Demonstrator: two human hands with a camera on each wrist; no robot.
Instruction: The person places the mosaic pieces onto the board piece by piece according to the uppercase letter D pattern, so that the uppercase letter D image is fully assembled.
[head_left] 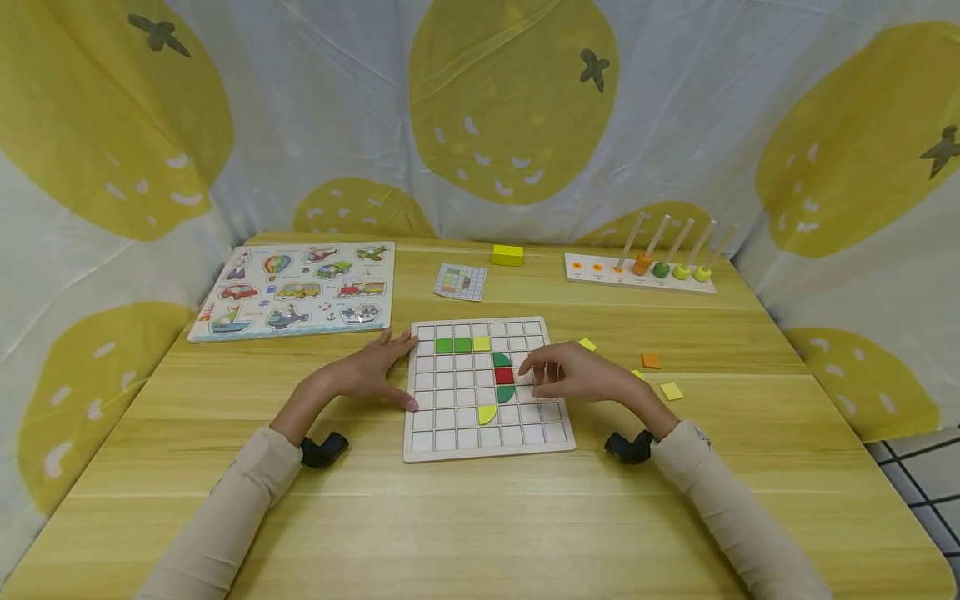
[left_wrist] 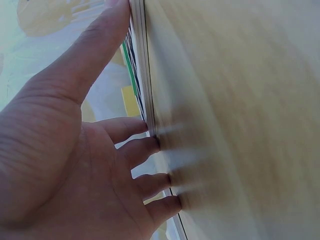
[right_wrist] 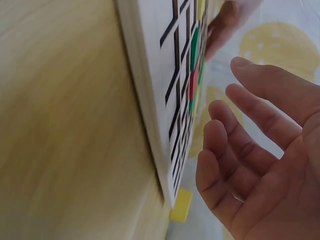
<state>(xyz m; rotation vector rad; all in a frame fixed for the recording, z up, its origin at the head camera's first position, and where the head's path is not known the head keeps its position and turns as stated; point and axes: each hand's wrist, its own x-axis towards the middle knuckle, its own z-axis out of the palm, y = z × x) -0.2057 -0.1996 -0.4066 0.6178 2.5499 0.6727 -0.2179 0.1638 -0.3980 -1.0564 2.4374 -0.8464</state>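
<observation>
Left hand (head_left: pixel 369 369) spreads against the grid board (head_left: pixel 446 418); right hand (head_left: pixel 577 372), slack and empty, could, dipping, nudge the red tile (head_left: pixel 504 376).

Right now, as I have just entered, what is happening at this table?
A person's left hand touches the left edge of a pale square grid board. Their right hand hovers above it, loosely curled, holding nothing visible. Seven flat green, yellow and red pieces show in cells; an orange square tile and yellow tiles lie on the wood-grain table, rightward.

A white gridded board (head_left: pixel 446 417) lies flat, bearing red, green and yellow tiles (head_left: pixel 504 376).
</observation>
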